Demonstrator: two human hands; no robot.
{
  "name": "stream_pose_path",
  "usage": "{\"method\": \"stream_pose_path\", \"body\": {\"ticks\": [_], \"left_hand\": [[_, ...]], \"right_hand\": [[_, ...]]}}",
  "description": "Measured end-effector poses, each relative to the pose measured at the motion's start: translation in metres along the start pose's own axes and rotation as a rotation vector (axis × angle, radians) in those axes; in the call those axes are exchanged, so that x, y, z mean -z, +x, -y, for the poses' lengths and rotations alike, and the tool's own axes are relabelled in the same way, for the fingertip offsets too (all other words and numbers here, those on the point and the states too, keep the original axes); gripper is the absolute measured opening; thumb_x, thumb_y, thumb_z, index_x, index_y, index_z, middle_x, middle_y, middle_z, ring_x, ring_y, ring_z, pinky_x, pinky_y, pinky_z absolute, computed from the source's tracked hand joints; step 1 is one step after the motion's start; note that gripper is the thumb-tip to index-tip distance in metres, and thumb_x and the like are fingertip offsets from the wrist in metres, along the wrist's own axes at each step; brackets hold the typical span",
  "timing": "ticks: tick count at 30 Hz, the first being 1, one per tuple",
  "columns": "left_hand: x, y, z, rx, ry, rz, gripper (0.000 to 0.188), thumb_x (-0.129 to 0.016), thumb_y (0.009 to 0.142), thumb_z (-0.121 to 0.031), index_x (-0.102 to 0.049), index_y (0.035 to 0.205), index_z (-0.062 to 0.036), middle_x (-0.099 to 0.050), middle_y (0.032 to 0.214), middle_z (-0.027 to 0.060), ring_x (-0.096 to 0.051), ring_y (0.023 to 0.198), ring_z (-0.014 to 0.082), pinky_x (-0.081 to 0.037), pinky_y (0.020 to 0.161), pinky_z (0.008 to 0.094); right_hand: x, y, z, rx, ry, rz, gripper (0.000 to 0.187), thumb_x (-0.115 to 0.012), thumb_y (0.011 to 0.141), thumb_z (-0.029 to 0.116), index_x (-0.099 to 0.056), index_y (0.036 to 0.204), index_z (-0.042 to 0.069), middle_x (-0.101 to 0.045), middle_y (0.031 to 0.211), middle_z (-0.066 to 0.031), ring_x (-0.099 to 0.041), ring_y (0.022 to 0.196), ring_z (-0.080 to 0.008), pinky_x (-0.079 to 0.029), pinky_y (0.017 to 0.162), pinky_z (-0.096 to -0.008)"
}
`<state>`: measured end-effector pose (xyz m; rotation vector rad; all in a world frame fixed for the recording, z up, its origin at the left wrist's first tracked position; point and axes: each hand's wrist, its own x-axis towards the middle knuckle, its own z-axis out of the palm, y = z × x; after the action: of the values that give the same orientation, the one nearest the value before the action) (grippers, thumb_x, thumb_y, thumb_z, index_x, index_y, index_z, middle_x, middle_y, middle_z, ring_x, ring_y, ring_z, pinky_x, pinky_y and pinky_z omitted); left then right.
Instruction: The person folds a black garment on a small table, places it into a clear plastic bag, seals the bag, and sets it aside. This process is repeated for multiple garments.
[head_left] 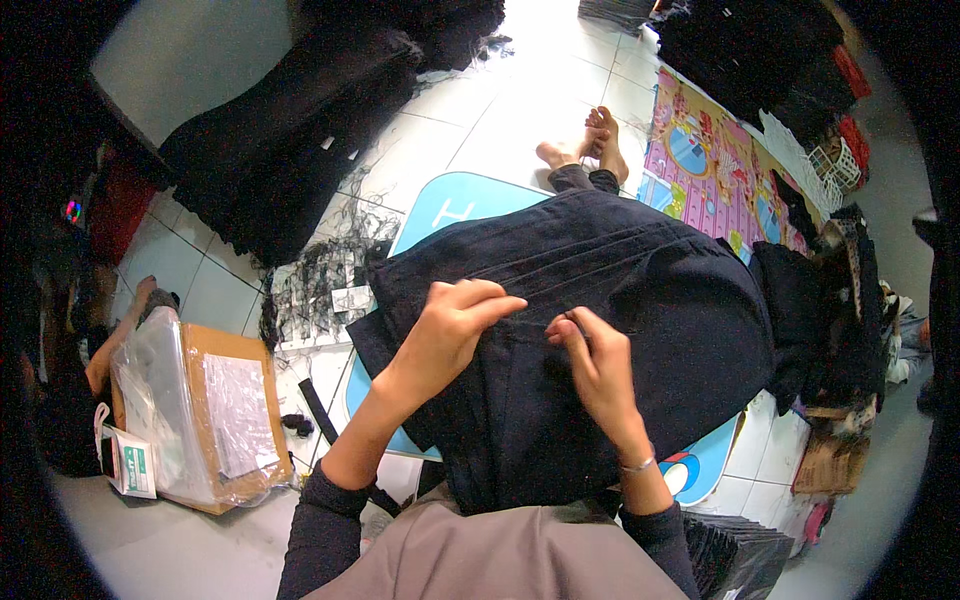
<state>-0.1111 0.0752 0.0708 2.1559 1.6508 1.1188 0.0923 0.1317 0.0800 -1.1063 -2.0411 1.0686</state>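
Observation:
A black cloth garment (540, 390) with long pleat-like folds lies spread over a low light-blue table (450, 195) in front of me. Above its middle, my left hand (455, 330) is closed in a pinch, thumb and forefinger pointing right. Close by on the right, my right hand (597, 365) is also pinched, its fingertips curled toward the left hand. A gap separates the two hands. Whatever is between the fingertips is too small to make out. The garment hides most of the tabletop.
Black cloth heaps lie at the far left (300, 130) and the right (790, 310). Loose black threads (330, 260) litter the tiles. A plastic-wrapped cardboard box (205, 400) stands left, beside another person's arm (110, 350). A colourful mat (700, 150) lies far right.

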Motion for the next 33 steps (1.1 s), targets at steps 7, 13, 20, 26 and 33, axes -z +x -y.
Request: {"method": "stream_pose_path", "body": {"ticks": [7, 13, 20, 26, 33], "left_hand": [[-0.003, 0.017, 0.018, -0.135, -0.03, 0.228, 0.018, -0.058, 0.079, -0.002, -0.067, 0.094, -0.0037, -0.062, 0.094, 0.0086, -0.063, 0.09, 0.0261, -0.052, 0.077, 0.0342], [-0.008, 0.01, 0.028, -0.101, -0.142, 0.092, 0.013, -0.065, 0.077, -0.005, -0.068, 0.09, -0.0037, -0.066, 0.091, 0.0087, -0.065, 0.086, 0.0264, -0.054, 0.074, 0.0344], [-0.008, 0.009, 0.026, -0.064, -0.182, 0.068, 0.014, -0.065, 0.077, -0.006, -0.069, 0.091, -0.006, -0.066, 0.087, 0.0067, -0.067, 0.077, 0.0236, -0.054, 0.067, 0.0319], [-0.009, 0.009, 0.024, -0.065, -0.167, 0.055, 0.012, -0.065, 0.078, -0.003, -0.069, 0.089, -0.0052, -0.066, 0.086, 0.0068, -0.067, 0.076, 0.0235, -0.054, 0.066, 0.0316], [-0.005, 0.01, 0.019, 0.107, -0.323, 0.085, 0.009, -0.064, 0.084, -0.003, -0.065, 0.092, -0.001, -0.066, 0.088, 0.012, -0.066, 0.085, 0.0259, -0.052, 0.072, 0.0331]], "right_hand": [[-0.018, -0.001, -0.008, -0.015, 0.075, -0.116, 0.04, -0.05, 0.098, 0.026, -0.056, 0.07, -0.003, -0.054, 0.065, -0.0116, -0.051, 0.057, -0.0198, -0.04, 0.055, -0.0324], [-0.024, -0.008, -0.003, 0.093, -0.249, -0.139, 0.037, -0.069, 0.085, 0.031, -0.058, 0.066, 0.001, -0.053, 0.069, -0.0102, -0.057, 0.054, -0.0278, -0.043, 0.049, -0.0366], [-0.029, -0.009, -0.001, 0.139, -0.409, -0.118, 0.036, -0.069, 0.084, 0.034, -0.059, 0.066, 0.004, -0.054, 0.072, -0.0076, -0.058, 0.053, -0.0265, -0.046, 0.046, -0.0365], [-0.031, -0.01, -0.005, 0.185, -0.426, -0.082, 0.034, -0.069, 0.084, 0.033, -0.059, 0.068, 0.005, -0.056, 0.076, -0.0071, -0.06, 0.055, -0.0269, -0.048, 0.047, -0.0375], [-0.013, -0.011, -0.01, -0.031, -0.424, -0.228, 0.036, -0.078, 0.074, 0.028, -0.063, 0.094, 0.003, -0.06, 0.093, -0.0105, -0.065, 0.073, -0.025, -0.053, 0.062, -0.0335]]}}
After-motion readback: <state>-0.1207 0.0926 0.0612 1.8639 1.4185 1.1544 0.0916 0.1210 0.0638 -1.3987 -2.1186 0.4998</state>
